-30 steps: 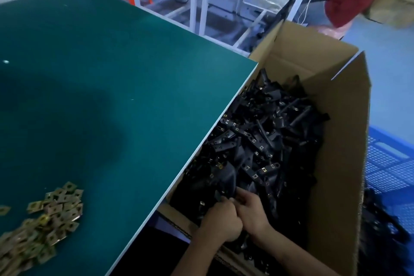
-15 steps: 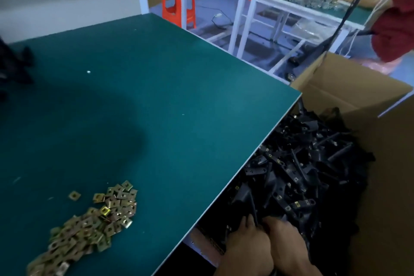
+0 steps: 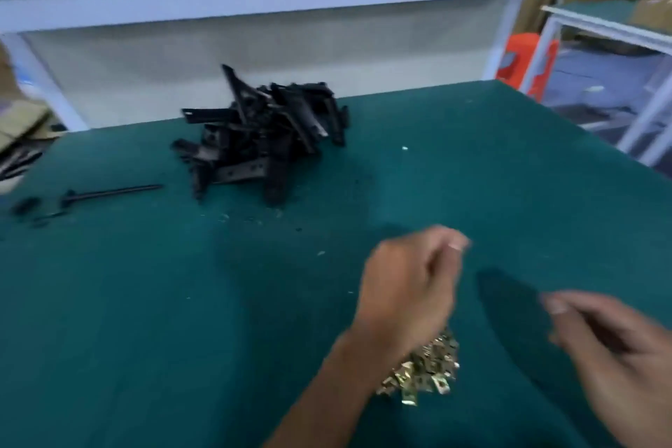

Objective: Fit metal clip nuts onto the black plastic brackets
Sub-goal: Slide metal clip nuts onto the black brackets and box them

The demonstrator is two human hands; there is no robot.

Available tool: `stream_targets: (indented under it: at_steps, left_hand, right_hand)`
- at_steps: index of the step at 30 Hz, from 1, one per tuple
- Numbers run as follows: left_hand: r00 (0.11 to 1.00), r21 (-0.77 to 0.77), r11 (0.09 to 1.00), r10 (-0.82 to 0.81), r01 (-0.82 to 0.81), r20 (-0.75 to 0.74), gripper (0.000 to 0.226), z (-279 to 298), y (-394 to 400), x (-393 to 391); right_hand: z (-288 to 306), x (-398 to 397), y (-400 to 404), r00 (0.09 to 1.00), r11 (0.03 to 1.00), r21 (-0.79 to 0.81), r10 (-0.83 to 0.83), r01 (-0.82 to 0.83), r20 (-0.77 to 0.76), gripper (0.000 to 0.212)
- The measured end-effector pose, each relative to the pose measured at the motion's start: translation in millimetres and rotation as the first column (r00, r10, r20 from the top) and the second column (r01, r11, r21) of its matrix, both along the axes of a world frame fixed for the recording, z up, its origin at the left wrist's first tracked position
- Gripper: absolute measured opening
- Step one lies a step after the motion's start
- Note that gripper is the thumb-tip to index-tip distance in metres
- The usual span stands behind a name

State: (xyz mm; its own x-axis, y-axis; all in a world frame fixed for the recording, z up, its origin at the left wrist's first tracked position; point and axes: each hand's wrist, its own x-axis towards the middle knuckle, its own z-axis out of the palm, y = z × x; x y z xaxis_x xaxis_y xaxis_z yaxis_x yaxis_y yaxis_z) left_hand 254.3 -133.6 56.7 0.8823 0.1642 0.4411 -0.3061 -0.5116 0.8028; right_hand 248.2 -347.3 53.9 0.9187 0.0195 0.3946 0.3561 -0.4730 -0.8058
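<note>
Head view is smeared by motion, so fine detail is lost. On the green table mat [image 3: 145,302] a heap of black plastic brackets [image 3: 262,142] sits toward the far edge, well apart from both hands. A smaller pile of brass-coloured metal clip nuts [image 3: 425,367] lies near the front, its left part hidden behind the left wrist. The left hand [image 3: 407,284] hovers above the mat with fingers curled loosely inward; whether they pinch anything I cannot tell through the blur. The right hand [image 3: 611,349] is cut off by the frame's right edge, its fingers stretched leftward and close together, seemingly holding nothing. A thin black rod-like part [image 3: 109,193] and some dark scraps lie at the left, too blurred to identify. An orange stool [image 3: 523,58] stands beyond the table.
</note>
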Motion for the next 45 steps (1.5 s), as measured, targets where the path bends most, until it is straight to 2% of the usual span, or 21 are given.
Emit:
stream_targets:
  at_steps: [2,4,7,10,13,16,18,21,25,28,30,32,34,35,37,38,39,40,42,44,45]
  left_hand:
    - [0.975,-0.125,0.967,0.222,-0.223,-0.024,0.032,-12.1,63.8,0.9]
    - [0.922,-0.252,0.889,0.383,-0.383,-0.054,0.036,-26.3,97.3,-3.8]
    - [0.868,-0.517,0.72,0.486,-0.462,-0.098,0.035,-31.8,139.0,-2.3]
    - [0.851,-0.604,0.63,0.497,-0.488,-0.169,0.037,-32.8,153.9,1.8]
    - [0.887,-0.617,0.665,0.444,-0.42,-0.126,0.034,-33.5,155.1,2.8]
    - [0.938,-0.603,0.737,0.344,-0.303,-0.051,0.025,-34.5,153.6,0.4]
    - [0.965,-0.579,0.785,0.261,-0.22,-0.013,0.02,-31.8,151.3,0.2]
    - [0.973,-0.566,0.804,0.231,-0.179,0.02,0.029,-28.8,150.0,0.3]
    - [0.944,-0.618,0.74,0.329,-0.267,-0.014,0.037,-31.5,152.7,0.4]
    - [0.904,-0.628,0.691,0.425,-0.358,-0.049,0.033,-32.1,151.8,2.0]
    - [0.921,-0.664,0.681,0.388,-0.309,-0.031,0.031,-27.8,148.9,4.4]
    - [0.963,-0.778,0.597,0.266,-0.195,-0.037,0.04,-23.6,146.3,6.1]
    - [0.985,-0.881,0.457,0.167,-0.12,-0.048,0.052,-21.1,143.9,4.8]
    - [0.984,-0.898,0.419,0.161,-0.133,-0.071,0.05,-21.3,143.1,3.2]
    - [0.968,-0.894,0.395,0.209,-0.213,-0.139,0.036,-23.7,142.3,1.1]
    - [0.961,-0.892,0.382,0.223,-0.243,-0.166,0.032,-24.8,142.0,0.6]
    - [0.96,-0.893,0.373,0.212,-0.254,-0.184,0.031,-24.5,141.2,0.4]
    - [0.965,-0.891,0.381,0.181,-0.249,-0.192,0.031,-24.1,140.8,0.2]
    - [0.978,-0.874,0.438,0.09,-0.21,-0.19,0.031,-24.0,140.8,-0.3]
    - [0.979,-0.853,0.49,0.001,-0.176,-0.202,0.027,-25.6,142.3,-1.3]
    - [0.977,-0.85,0.5,-0.036,-0.165,-0.211,0.023,-26.7,143.4,-1.9]
  right_hand:
    - [7.4,18.3,53.3,0.968,0.964,-0.08,0.249,-0.252,-0.045,0.011]
    - [8.5,36.6,102.2,0.886,0.883,-0.11,0.438,-0.456,-0.152,0.013]
    - [10.2,77.1,176.4,0.779,0.772,-0.154,0.572,-0.617,-0.258,0.019]
    - [1.5,111.7,259.6,0.748,0.809,0.034,0.558,-0.587,-0.359,0.015]
    - [-6.7,137.6,325.5,0.674,0.856,0.272,0.515,-0.44,-0.53,0.023]
    - [-10.8,156.1,363.3,0.649,0.887,0.238,0.454,-0.397,-0.61,0.03]
    - [-9.7,163.4,374.4,0.7,0.919,0.127,0.369,-0.373,-0.611,0.032]
    - [-1.6,165.8,370.6,0.835,0.943,0.002,0.297,-0.334,-0.463,0.04]
    - [23.7,150.1,336.1,0.896,0.895,-0.084,0.427,-0.438,-0.12,0.034]
    - [44.4,124.3,302.6,0.896,0.84,-0.424,0.425,-0.338,0.128,0.034]
    - [50.0,100.5,283.1,0.838,0.747,-0.643,0.453,-0.17,0.305,0.035]
    - [47.4,73.2,270.3,0.746,0.621,-0.782,0.549,-0.063,0.376,0.022]
    - [39.3,51.2,264.6,0.678,0.438,-0.896,0.682,-0.078,0.274,0.009]
    - [35.3,45.2,261.0,0.648,0.361,-0.92,0.74,-0.156,0.18,0.011]
    - [33.8,44.2,245.9,0.622,0.296,-0.872,0.783,-0.391,-0.013,0.017]
    - [33.8,46.5,234.8,0.613,0.318,-0.771,0.781,-0.551,-0.116,0.021]
    - [32.2,49.2,221.2,0.594,0.396,-0.597,0.786,-0.697,-0.171,0.024]
    - [29.0,52.9,205.2,0.597,0.507,-0.388,0.787,-0.769,-0.154,0.025]
    - [19.8,60.5,169.8,0.706,0.703,-0.065,0.701,-0.708,-0.1,0.028]
    - [8.7,65.5,135.9,0.795,0.809,0.039,0.584,-0.587,-0.164,0.026]
    - [3.3,66.2,121.9,0.8,0.827,0.038,0.553,-0.56,-0.232,0.023]
